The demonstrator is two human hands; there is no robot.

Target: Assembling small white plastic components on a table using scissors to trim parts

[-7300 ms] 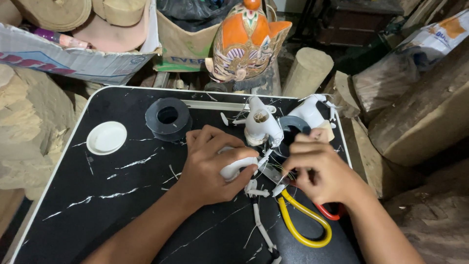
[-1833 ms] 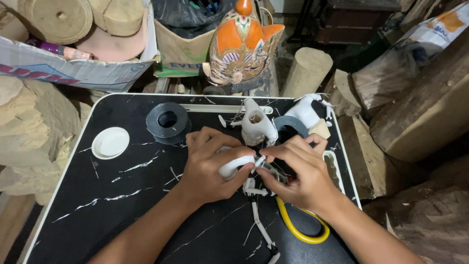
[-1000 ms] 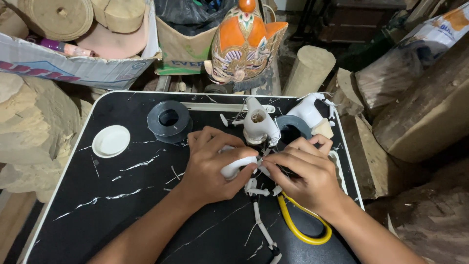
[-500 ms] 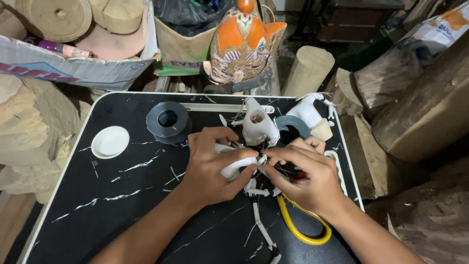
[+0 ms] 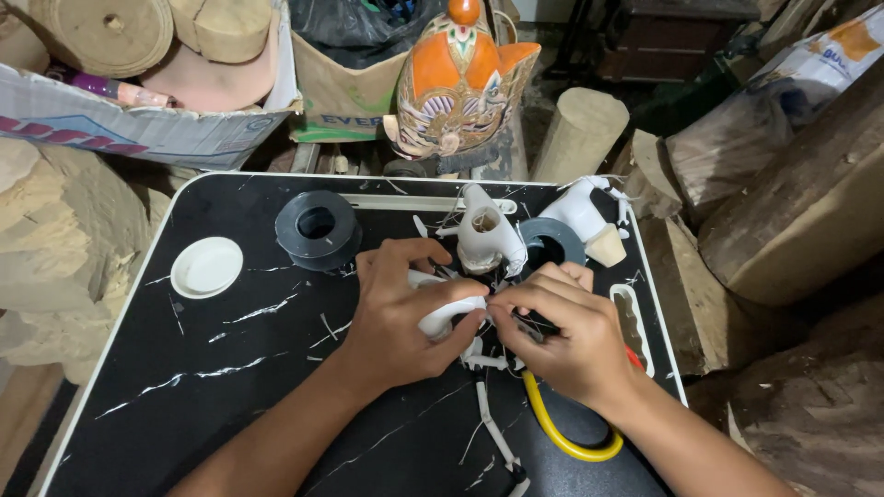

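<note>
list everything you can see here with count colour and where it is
table: 1, black with white veins, fills the middle
small white part: 1, white, in the left hand
round lid: 1, white, table's left side
tape rolls: 2, dark grey, one back left, one back right
white figures: 2, white, back of table, second to its right
yellow loop: 1, yellow, under the right wrist
painted mask: 1, orange and white, behind the table
cardboard box: 1, back left
left hand: 1, grips the white part
right hand: 1, fingertips at the part's end
</note>
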